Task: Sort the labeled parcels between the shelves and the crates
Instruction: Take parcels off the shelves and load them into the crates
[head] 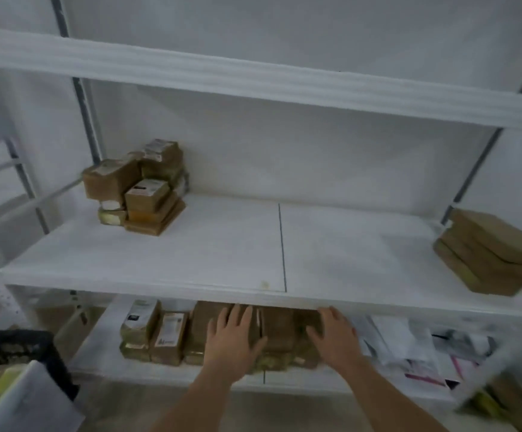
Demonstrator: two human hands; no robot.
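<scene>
Both hands reach into the lower shelf (104, 363), under the front lip of the middle shelf (191, 254). The left hand (233, 338) lies flat with fingers spread on top of the brown parcels (278, 332) stacked there, and the right hand (331, 332) rests spread on the right end of the same stack; neither is curled round anything yet. This looks like the start of a pick: taking hold of 1 or more parcels to carry elsewhere.

The next move calls for sliding the fingers down the sides of the stack and drawing it forward and out, low enough to miss the lip just above the knuckles. 2 labeled parcels (156, 332) stand just left of the stack and loose white mailers (403, 341) lie just right, so side room is tight. The middle shelf offers wide bare room between its left pile (141, 188) and right pile (487, 254). A dark crate (26, 344) sits at lower left.
</scene>
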